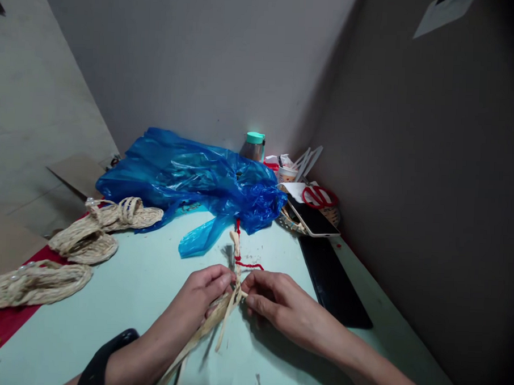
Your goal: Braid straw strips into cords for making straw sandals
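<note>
Both my hands meet at the middle of a pale green table (pixel 142 278). My left hand (pixel 201 295) pinches a bundle of flat straw strips (pixel 215 321) that trails back toward me. My right hand (pixel 273 298) pinches the same straw at the point where the fingertips touch. A thin braided piece of straw (pixel 236 245) rises from that point, tied with a red cord (pixel 249 265) that curls onto the table. A black band (pixel 105 356) sits on my left wrist.
A crumpled blue plastic bag (pixel 189 175) lies behind the hands. Coils of braided straw rope (pixel 97 225) lie at the left. At the right are a phone (pixel 313 217), red-handled scissors (pixel 320 196) on a small basket, a green-capped bottle (pixel 254 146) and a black slab (pixel 334 281) along the wall.
</note>
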The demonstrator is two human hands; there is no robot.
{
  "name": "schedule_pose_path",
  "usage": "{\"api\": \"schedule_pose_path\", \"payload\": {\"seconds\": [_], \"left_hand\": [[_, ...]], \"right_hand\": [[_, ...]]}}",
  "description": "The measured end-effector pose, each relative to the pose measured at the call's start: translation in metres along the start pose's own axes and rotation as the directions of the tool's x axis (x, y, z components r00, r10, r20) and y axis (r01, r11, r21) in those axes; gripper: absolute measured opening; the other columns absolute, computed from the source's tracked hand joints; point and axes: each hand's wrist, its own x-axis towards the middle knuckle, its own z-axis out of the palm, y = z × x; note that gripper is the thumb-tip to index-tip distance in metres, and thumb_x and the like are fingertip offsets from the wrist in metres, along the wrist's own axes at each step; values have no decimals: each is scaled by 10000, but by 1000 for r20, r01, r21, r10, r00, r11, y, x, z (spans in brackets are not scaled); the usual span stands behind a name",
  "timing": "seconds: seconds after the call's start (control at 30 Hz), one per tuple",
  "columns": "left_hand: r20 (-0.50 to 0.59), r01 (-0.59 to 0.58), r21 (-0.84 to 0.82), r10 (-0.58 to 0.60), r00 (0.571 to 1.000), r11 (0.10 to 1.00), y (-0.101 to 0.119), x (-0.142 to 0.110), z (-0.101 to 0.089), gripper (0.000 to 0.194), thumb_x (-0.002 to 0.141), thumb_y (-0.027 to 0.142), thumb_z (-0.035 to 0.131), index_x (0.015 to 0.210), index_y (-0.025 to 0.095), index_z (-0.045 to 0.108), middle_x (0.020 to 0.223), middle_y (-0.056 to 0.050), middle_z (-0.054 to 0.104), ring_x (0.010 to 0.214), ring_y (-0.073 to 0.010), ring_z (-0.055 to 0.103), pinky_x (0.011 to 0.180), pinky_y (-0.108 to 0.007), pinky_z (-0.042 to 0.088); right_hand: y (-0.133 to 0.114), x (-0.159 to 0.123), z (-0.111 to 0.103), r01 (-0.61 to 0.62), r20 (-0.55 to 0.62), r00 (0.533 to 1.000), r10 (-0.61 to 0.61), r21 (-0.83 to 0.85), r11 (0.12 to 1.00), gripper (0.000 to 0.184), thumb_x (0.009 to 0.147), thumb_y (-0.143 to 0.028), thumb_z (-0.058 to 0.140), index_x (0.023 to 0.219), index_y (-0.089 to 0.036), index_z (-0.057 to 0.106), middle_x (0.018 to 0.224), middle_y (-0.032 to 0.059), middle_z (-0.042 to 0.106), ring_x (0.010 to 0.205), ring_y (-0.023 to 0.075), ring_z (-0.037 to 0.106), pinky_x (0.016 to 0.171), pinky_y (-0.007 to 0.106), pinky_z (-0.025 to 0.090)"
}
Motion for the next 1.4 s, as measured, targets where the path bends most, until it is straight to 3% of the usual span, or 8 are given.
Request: {"api": "schedule_pose_path", "payload": {"seconds": [0.2,0.47,0.7,0.83,1.0,1.13,1.3,1.4], "left_hand": [[75,66,-20,-65,995,998,6,-4,0,319,657,419,742,771,165,586,614,13,584,629,-154,560,570,-227,385],[36,83,-29,-82,996,996,-2,-6,0,306,721,389,716,850,161,559,611,75,466,432,-22,207,417,-189,90],[9,-12,105,11,1000,994,-2,-4,1,205,734,322,677,780,160,559,587,48,505,460,-72,434,457,-193,333],[46,-11,46,9,999,999,-2,-4,0,147,743,268,646,785,155,561,562,30,528,477,-88,464,492,-205,357],[151,51,-92,-37,988,994,-1,-6,-1,79,801,217,596,831,165,545,581,59,438,452,-48,263,419,-193,153],[185,83,-156,-53,981,984,-2,-5,-3,127,788,232,650,832,162,552,623,60,405,489,-49,201,444,-213,106],[126,72,-112,-57,990,991,-1,-5,-1,174,776,277,672,851,157,571,644,56,432,479,-40,184,445,-221,90],[74,58,-85,-52,996,995,0,-7,2,203,752,304,689,829,168,559,639,55,443,472,-40,194,441,-222,96]], "right_hand": [[-8,-2,-1,-26,-15,1000,25,-67,997,181,935,-223,439,792,-173,538,755,-8,570,693,116,494,620,224,358],[-8,-1,5,-68,-115,992,50,-157,985,258,928,-345,477,730,-180,494,668,-38,486,640,107,422,555,226,281],[-6,0,4,-16,-118,993,-6,-180,983,287,915,-299,474,654,-180,446,626,-41,431,607,105,376,541,241,259],[-9,-3,3,10,-105,994,-20,-94,996,229,917,-248,456,702,-178,493,691,-28,484,661,112,419,571,227,304],[-8,-5,2,-31,-63,997,38,110,994,227,936,-306,464,751,-182,511,641,-47,427,537,75,356,497,198,293],[-7,-6,3,-121,8,992,123,262,957,228,954,-343,440,790,-191,488,548,-76,373,426,58,289,400,183,240],[-13,-4,4,-196,99,980,170,399,896,219,963,-367,420,828,-195,434,542,-52,526,368,53,346,378,175,252],[-11,-2,4,-161,90,987,136,413,896,249,924,-407,510,830,-180,467,542,-58,499,396,53,351,397,176,262]]}}
